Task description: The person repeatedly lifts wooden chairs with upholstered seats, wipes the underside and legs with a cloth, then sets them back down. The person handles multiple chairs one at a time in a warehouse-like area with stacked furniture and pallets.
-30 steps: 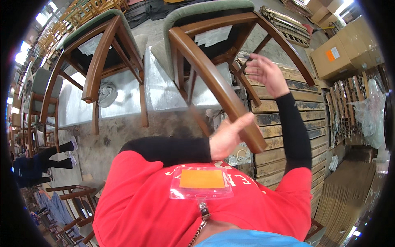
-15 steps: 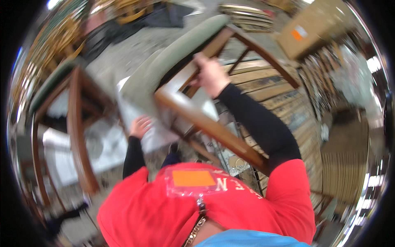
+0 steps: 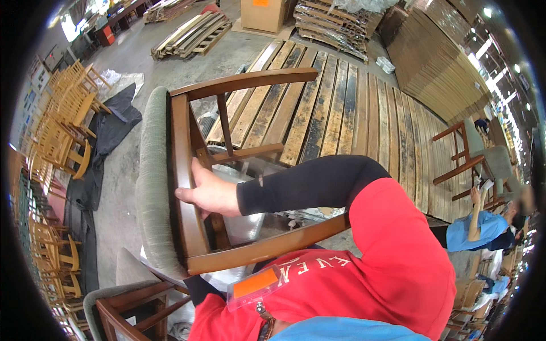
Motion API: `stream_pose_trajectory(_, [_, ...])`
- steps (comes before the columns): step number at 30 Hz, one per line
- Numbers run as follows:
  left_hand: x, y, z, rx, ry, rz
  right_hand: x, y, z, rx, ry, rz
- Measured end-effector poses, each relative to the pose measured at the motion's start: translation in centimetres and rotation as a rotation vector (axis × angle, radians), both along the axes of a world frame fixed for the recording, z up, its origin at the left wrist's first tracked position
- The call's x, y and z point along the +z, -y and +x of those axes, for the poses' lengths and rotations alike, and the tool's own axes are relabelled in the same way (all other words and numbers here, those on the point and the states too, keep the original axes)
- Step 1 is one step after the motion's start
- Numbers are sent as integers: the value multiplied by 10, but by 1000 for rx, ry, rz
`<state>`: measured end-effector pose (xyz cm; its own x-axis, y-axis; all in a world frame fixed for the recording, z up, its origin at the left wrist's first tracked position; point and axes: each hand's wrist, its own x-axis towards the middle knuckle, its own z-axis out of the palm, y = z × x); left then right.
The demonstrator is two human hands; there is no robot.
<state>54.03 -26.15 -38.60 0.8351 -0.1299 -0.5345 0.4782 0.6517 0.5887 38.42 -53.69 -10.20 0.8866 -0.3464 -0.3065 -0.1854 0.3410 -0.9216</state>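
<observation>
My right hand (image 3: 209, 191) is closed around the seat rail of a brown wooden chair (image 3: 192, 224), fingers under the frame and thumb along the rail. The chair is held on its side: its grey-green padded seat (image 3: 155, 187) faces left and its legs point right, the nearer one reaching across my red shirt. My left hand is hidden behind the chair; only its black sleeve (image 3: 203, 290) shows near the seat's lower end. Below it, at the lower left, stands a second brown chair (image 3: 122, 301) with a grey-green covering.
A large slatted wooden platform (image 3: 335, 108) spreads ahead and to the right. Stacked cardboard sheets (image 3: 435, 65) rise behind it. Several light wooden chairs (image 3: 68, 136) line the left beside dark sheeting (image 3: 96, 187). A co-worker in blue (image 3: 475, 232) is at right, near another chair (image 3: 469, 149).
The held chair has swung left and turned, so its seat now stands on edge facing left. My left hand, visible before, is now out of sight. The view has turned right.
</observation>
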Motion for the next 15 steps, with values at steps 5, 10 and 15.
stream_pose_trajectory(5, [12, 6, -42, 59, -51, -11, 35, 62, -35, 74, -64, 28])
stream_pose_trajectory(10, [59, 33, -60, 6, 122, 57, 77, 155, -101, 29, -52, -25])
stream_pose_trajectory(15, [169, 111, -30, -132, 380, -26, 94, 246, -195, -114, 336, 121])
